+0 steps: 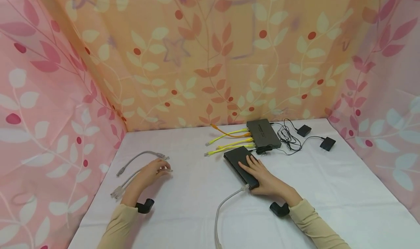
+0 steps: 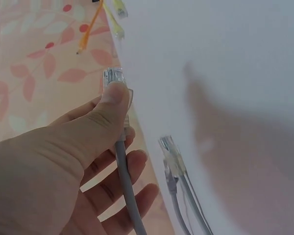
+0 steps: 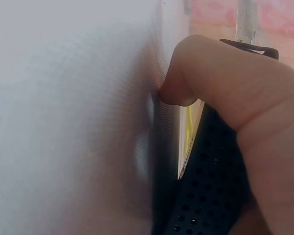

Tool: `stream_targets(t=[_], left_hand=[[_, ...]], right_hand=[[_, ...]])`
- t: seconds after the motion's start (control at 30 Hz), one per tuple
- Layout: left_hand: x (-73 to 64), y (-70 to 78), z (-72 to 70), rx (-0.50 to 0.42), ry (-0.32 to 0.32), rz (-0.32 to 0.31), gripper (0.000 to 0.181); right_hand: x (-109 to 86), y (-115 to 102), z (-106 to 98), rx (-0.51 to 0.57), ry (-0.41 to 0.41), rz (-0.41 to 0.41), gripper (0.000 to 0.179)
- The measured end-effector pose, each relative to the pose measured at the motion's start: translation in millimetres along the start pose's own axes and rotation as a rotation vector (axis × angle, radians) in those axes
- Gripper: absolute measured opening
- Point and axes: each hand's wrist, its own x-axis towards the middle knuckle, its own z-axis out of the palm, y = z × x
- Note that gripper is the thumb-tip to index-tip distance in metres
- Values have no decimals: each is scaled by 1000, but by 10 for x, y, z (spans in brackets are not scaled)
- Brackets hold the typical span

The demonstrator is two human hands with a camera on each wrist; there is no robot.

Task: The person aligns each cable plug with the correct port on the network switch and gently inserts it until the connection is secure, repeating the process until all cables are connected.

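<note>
My left hand point(image 1: 151, 174) pinches the clear plug point(image 2: 112, 75) of a grey network cable point(image 2: 128, 188) between thumb and forefinger, a little above the table at the left. The other fingers are loosely bent beside the cable. Another grey cable point(image 1: 141, 153) lies on the table just beyond this hand. My right hand point(image 1: 267, 179) grips a black network switch point(image 1: 240, 164), fingers spread across its top and thumb bent at its near edge in the right wrist view. A grey cable point(image 1: 220, 209) is plugged into the switch's near end.
Behind the held switch stands a second network switch point(image 1: 265, 135) with yellow cables point(image 1: 229, 150) and an orange cable point(image 1: 234, 135) plugged in. Black power adapters point(image 1: 327, 144) with tangled black cords point(image 1: 290, 137) lie at the right. Patterned curtains point(image 1: 203, 59) border the white table point(image 1: 190, 205).
</note>
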Motion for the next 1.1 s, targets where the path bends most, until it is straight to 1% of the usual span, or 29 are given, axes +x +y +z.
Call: stream_targets(t=[0.07, 0.3, 0.4, 0.53, 0.7, 0.8, 0.97, 1.1], left_hand=[[11, 33, 12, -14, -13, -3, 9], [85, 137, 93, -4, -24, 53, 9], [123, 193, 128, -11, -28, 53, 9], [171, 274, 171, -25, -37, 61, 9], [236, 372, 237, -46, -78, 46, 11], [288, 423, 288, -75, -96, 47, 10], [373, 523, 373, -130, -101, 61, 11], [435, 598, 450, -150, -113, 56, 12]], right_hand=[[-1, 0, -2, 3, -4, 2, 98], [1, -4, -7, -1, -27, 30, 99], [3, 0, -6, -2, -34, 40, 99], [3, 1, -5, 4, -28, 31, 99], [9, 4, 6, -11, -30, 26, 99], [13, 7, 10, -11, -34, 30, 100], [14, 15, 9, -12, -37, 37, 100], [11, 23, 8, -19, -35, 31, 100]])
